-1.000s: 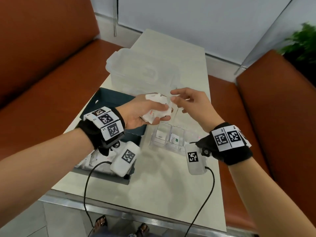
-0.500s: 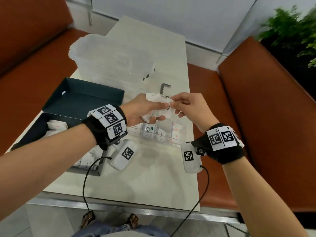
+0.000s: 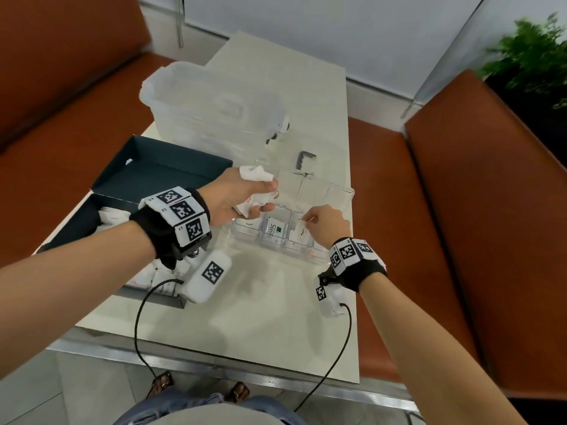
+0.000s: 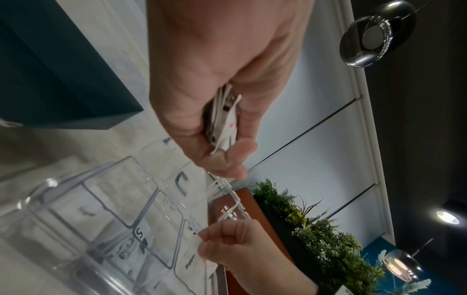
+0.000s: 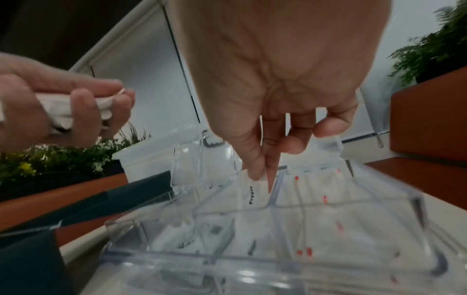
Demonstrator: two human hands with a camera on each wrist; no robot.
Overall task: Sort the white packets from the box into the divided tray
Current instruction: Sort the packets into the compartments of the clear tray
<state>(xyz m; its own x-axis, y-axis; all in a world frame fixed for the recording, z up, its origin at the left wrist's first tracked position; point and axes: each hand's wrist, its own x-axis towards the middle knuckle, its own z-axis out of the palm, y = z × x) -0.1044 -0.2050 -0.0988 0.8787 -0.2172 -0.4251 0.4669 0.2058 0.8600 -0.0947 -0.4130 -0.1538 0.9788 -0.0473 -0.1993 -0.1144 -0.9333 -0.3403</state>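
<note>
My left hand (image 3: 264, 197) grips a bunch of white packets (image 3: 254, 174) just above the left end of the clear divided tray (image 3: 270, 250). The bunch (image 4: 225, 119) sits edge-on in the fist in the left wrist view. My right hand (image 3: 306, 220) pinches one white packet (image 3: 299, 233) printed "Pepper" between thumb and forefinger. That packet (image 5: 242, 191) stands tilted, its lower part inside the third compartment from the left. Packets lie in the neighbouring compartments, one with a green mark (image 3: 273, 231). The dark box (image 3: 76, 222) at the left holds more white packets (image 3: 112, 214).
The tray's clear lid (image 3: 325, 191) stands open behind it. A large clear plastic tub (image 3: 211, 111) sits at the back of the pale table (image 3: 260, 317). A small dark metal bracket (image 3: 303, 157) lies near it. Orange benches flank the table, with a plant (image 3: 534, 59) at far right.
My right hand took one packet from the bunch in my left hand and lowered it into a tray compartment. The left hand stayed above the tray's left end.
</note>
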